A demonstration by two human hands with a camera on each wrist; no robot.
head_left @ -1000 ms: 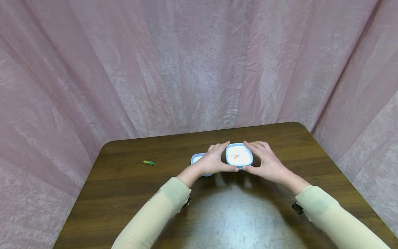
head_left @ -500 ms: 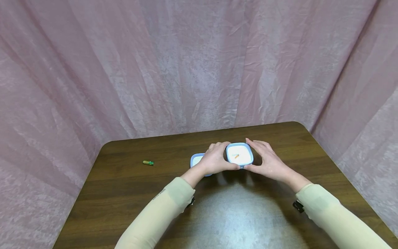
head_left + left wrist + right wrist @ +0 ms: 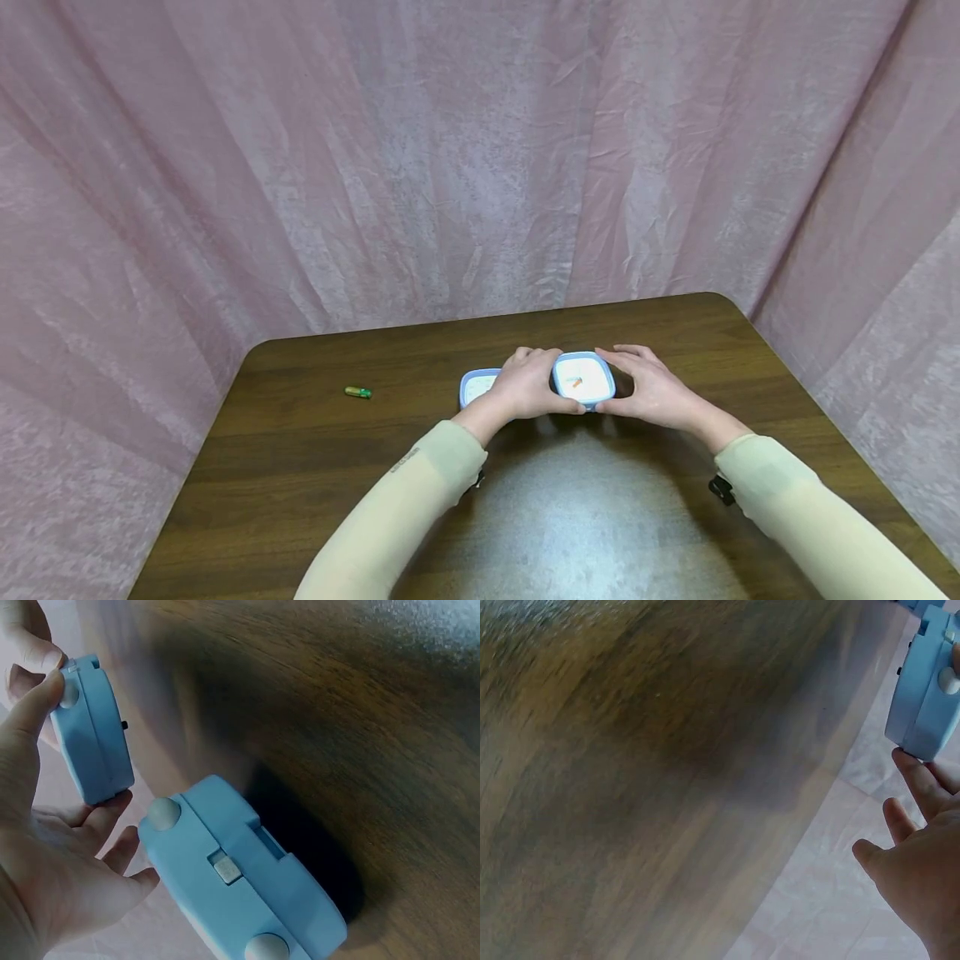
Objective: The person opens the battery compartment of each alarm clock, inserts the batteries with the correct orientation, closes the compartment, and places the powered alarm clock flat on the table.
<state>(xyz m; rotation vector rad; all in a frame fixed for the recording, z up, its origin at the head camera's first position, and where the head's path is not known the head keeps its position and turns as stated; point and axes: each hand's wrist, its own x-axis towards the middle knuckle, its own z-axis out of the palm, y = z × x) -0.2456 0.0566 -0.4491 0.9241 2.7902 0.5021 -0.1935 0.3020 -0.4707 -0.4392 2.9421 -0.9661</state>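
Both hands hold a small blue alarm clock (image 3: 583, 379), its white face with an orange hand turned up in the head view. My left hand (image 3: 531, 388) pinches its left side between thumb and fingers. On its right side the right hand (image 3: 651, 393) grips it the same way, some fingers spread in the right wrist view. The left wrist view shows the held clock's (image 3: 91, 739) blue side and a small black knob on its back. A second blue clock (image 3: 477, 385) rests on the table, partly hidden behind the left hand and wrist in the head view.
A green and gold battery (image 3: 357, 392) lies farther left on the brown wooden table (image 3: 300, 467). Pink curtains (image 3: 480, 167) hang behind the table and along its sides. The table's far edge runs just beyond the hands.
The held clock and both hands have shifted slightly right and, lately, a little nearer the person. The left forearm has moved right. The second clock and the battery stay in place.
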